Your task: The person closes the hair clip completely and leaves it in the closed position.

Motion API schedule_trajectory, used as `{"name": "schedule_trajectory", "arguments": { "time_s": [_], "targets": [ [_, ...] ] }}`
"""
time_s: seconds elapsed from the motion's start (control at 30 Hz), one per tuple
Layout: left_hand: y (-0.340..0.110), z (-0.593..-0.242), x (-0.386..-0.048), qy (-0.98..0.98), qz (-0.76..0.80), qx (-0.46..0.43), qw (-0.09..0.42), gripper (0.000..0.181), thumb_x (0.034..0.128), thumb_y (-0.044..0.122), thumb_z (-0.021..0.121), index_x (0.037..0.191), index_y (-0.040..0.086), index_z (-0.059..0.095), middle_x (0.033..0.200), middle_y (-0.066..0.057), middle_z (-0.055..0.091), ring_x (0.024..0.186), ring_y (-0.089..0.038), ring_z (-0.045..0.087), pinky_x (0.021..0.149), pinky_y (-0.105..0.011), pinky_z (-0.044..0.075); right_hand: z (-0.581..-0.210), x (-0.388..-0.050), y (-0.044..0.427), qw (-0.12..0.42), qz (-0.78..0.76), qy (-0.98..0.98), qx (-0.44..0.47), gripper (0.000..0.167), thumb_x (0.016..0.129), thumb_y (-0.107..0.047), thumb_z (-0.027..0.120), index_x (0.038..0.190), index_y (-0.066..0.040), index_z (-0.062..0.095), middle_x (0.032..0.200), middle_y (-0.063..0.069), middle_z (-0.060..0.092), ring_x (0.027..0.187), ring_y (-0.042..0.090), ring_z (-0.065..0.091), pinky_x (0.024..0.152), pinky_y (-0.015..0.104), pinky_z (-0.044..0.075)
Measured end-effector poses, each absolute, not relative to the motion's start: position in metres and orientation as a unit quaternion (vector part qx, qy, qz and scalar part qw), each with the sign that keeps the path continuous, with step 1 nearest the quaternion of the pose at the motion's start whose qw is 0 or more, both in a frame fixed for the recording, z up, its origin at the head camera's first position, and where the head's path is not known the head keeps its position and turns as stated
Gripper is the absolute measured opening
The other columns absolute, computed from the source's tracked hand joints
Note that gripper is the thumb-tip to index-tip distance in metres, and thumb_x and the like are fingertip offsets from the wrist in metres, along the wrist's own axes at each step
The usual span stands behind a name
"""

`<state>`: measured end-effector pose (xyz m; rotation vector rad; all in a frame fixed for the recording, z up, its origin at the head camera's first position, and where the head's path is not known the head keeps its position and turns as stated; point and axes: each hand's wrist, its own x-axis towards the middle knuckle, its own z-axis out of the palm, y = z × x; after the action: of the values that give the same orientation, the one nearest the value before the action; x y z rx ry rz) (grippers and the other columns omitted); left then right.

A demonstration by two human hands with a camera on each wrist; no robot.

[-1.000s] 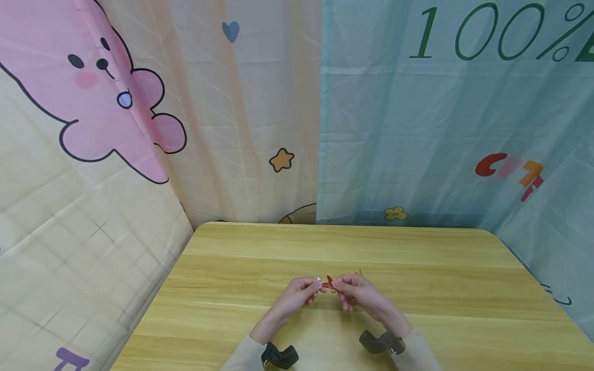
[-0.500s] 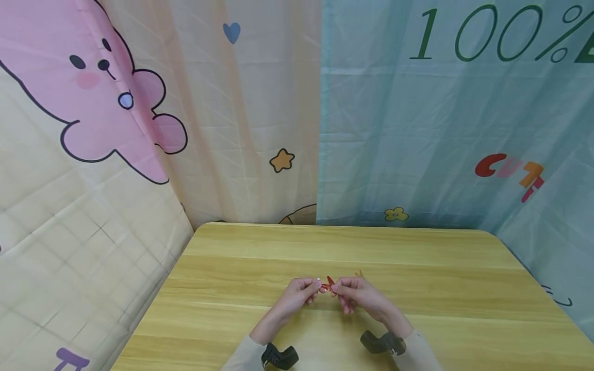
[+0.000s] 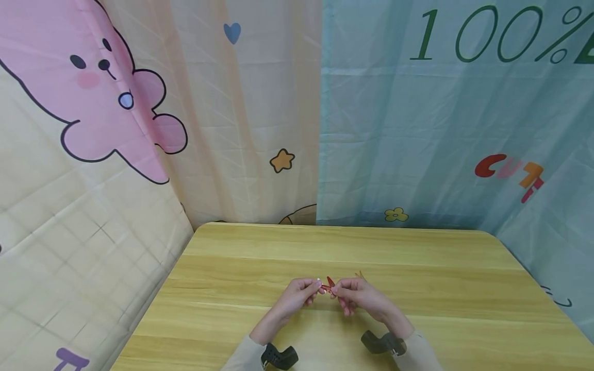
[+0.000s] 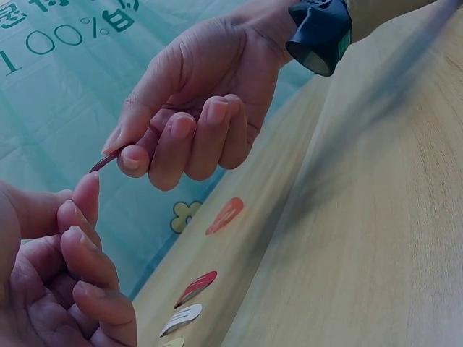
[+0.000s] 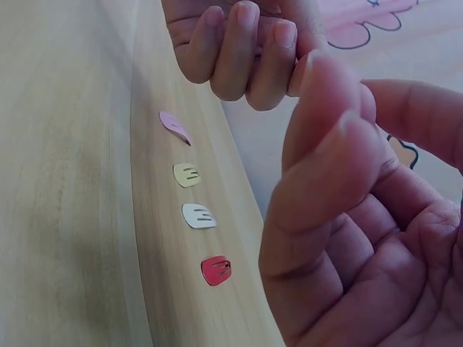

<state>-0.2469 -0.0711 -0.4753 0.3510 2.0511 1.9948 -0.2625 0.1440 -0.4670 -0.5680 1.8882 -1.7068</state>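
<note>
Between my hands is a red snap hair clip (image 3: 327, 287), seen nearly edge-on as a thin dark red strip in the left wrist view. My left hand (image 3: 298, 293) pinches one end of this hair clip (image 4: 103, 163) between thumb and forefinger. At the other end, my right hand (image 3: 362, 296) pinches it the same way, its other fingers loosely curled below. Fingers hide most of the held clip in the right wrist view. Beyond the hands, another red clip (image 5: 216, 270) lies on the table, beside a white clip (image 5: 199, 215).
The same row on the wooden table (image 3: 223, 319) includes a pink clip (image 5: 173, 126), a yellow clip (image 5: 187, 174) and an orange clip (image 4: 226, 215). Printed curtains (image 3: 394, 129) hang behind the table's far edge. Each wrist wears a black camera (image 3: 280, 356).
The right hand has shifted very slightly down and to the right. The held clip now slants a little more downward toward the right hand. The left hand has hardly moved.
</note>
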Motion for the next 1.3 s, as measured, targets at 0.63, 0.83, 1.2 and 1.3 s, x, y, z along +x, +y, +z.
{"name": "schedule_trajectory", "arguments": {
  "time_s": [0.63,0.83,1.2,1.3],
  "targets": [
    [-0.071,-0.481,-0.251,0.718,0.673,0.125,0.130,0.033,0.0992,0.016,0.051,0.093,-0.014,0.061,0.065,0.004,0.047,0.057,-0.009,0.040,0.053,-0.020,0.031,-0.470,-0.265,0.146,0.245,-0.625,0.709,-0.217,0.037,0.095,-0.018,0.060,0.102,0.018,0.055,0.065,0.003,0.056,0.053,0.011,0.053,0.051,0.023,0.042],
    [-0.070,-0.481,-0.250,0.717,0.673,0.127,0.131,0.032,0.0992,0.016,0.051,0.093,-0.014,0.062,0.065,0.004,0.047,0.057,-0.009,0.040,0.053,-0.020,0.032,-0.470,-0.265,0.147,0.245,-0.620,0.713,-0.217,0.035,0.095,-0.018,0.060,0.101,0.017,0.056,0.065,0.004,0.056,0.054,0.012,0.052,0.051,0.023,0.042],
    [-0.069,-0.467,-0.240,0.719,0.671,0.135,0.119,0.032,0.0987,0.014,0.051,0.092,-0.015,0.061,0.064,0.004,0.046,0.056,-0.008,0.039,0.052,-0.018,0.031,-0.469,-0.264,0.149,0.243,-0.604,0.728,-0.215,0.033,0.094,-0.018,0.062,0.099,0.015,0.059,0.063,0.003,0.055,0.053,0.012,0.051,0.050,0.023,0.042],
    [-0.068,-0.478,-0.246,0.723,0.669,0.125,0.119,0.032,0.0990,0.015,0.051,0.092,-0.014,0.062,0.064,0.004,0.047,0.056,-0.009,0.040,0.052,-0.018,0.031,-0.468,-0.265,0.149,0.243,-0.604,0.728,-0.214,0.034,0.093,-0.018,0.062,0.100,0.015,0.059,0.063,0.003,0.056,0.053,0.012,0.052,0.051,0.023,0.042]
  ]
}}
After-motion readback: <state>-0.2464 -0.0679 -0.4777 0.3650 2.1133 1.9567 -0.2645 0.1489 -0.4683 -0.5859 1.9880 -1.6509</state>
